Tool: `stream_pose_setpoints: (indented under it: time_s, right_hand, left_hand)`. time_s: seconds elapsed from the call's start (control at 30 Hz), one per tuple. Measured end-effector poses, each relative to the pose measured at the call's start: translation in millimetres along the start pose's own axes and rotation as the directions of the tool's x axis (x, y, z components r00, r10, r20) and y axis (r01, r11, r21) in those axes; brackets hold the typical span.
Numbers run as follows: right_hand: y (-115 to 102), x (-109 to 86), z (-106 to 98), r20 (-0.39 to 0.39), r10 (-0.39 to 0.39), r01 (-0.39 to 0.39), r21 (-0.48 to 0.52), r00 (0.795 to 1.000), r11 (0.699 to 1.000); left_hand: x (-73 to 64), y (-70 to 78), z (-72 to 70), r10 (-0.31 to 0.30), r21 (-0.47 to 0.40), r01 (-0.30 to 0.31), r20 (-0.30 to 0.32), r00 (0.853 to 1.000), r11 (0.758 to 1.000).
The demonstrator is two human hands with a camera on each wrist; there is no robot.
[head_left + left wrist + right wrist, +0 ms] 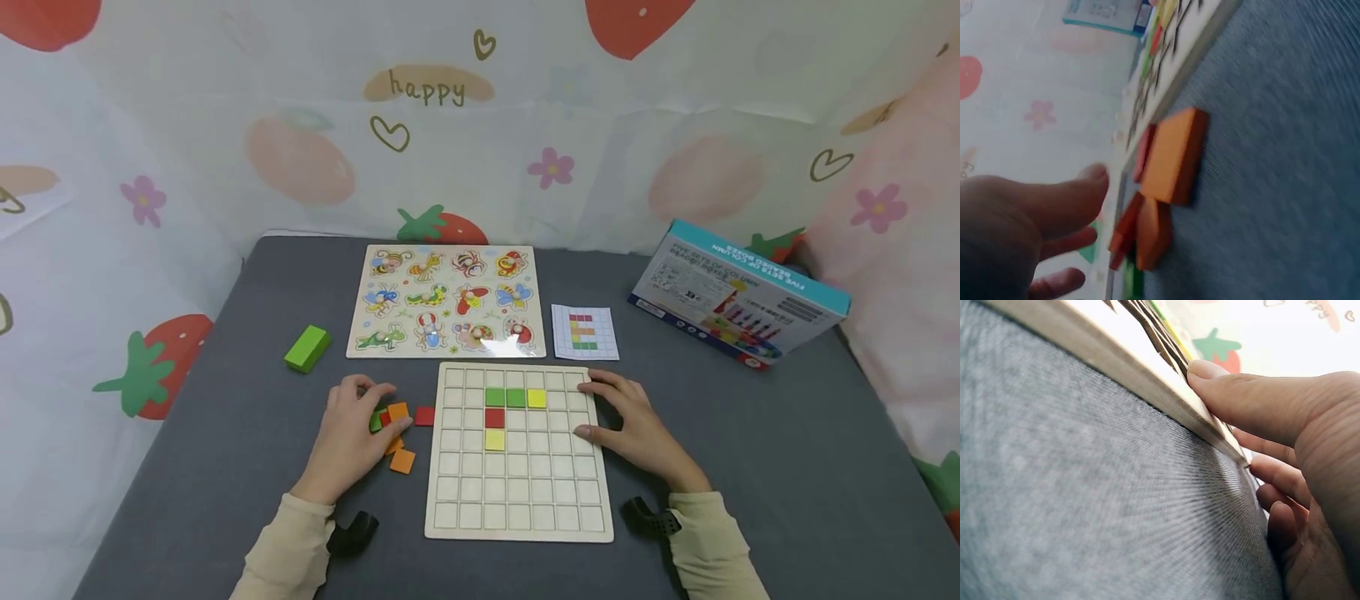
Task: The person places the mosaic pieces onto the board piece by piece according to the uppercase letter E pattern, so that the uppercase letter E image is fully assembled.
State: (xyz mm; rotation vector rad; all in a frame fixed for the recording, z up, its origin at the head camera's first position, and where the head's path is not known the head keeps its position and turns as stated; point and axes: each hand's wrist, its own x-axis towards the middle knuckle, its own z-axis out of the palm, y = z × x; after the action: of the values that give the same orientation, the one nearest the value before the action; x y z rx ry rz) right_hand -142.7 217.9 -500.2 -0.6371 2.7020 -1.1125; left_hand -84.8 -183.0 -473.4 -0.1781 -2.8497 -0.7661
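In the head view my left hand [347, 437] hovers over a small heap of square tiles left of the wooden grid board [517, 521]. Its thumb and fingers are apart with nothing between them. The heap has an orange tile [402, 461], more orange ones, a green tile [377, 421] and some red. One red tile [424, 416] lies beside the board's left edge. On the grid sit two green tiles, two yellow tiles and a red tile [494, 418]. My right hand [633, 427] rests on the board's right edge, thumb [1210, 378] on top, other fingers spread along the side.
Behind the board lies an insect picture puzzle [446, 327], with a small pattern card [586, 332] to its right. A green block [307, 349] stands at the left. At the back right is a toy box [738, 296]. A printed cloth [517, 108] hangs behind the table.
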Motion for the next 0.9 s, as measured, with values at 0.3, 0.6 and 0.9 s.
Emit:
stream_pose_setpoints:
  time_s: [0.3,0.6,0.9]
  right_hand:
    - [-1,-1.7,-1,0.005,0.001,-0.001,0.004,1.0,1.0]
    - [0,-0.8,-1,-0.004,-0.009,0.009,0.014,1.0,1.0]
    - [0,-1.4,-1,-0.002,-0.018,0.018,0.02,1.0,1.0]
  left_hand:
    - [-4.4,0.4,6.4,-0.032,-0.02,0.033,0.083,0.996,0.999]
    - [-0.8,1.7,3.0,-0.042,-0.012,0.044,0.079,0.996,0.999]
    - [0.7,13.3,5.8,-0.029,-0.107,0.033,0.044,0.999,0.994]
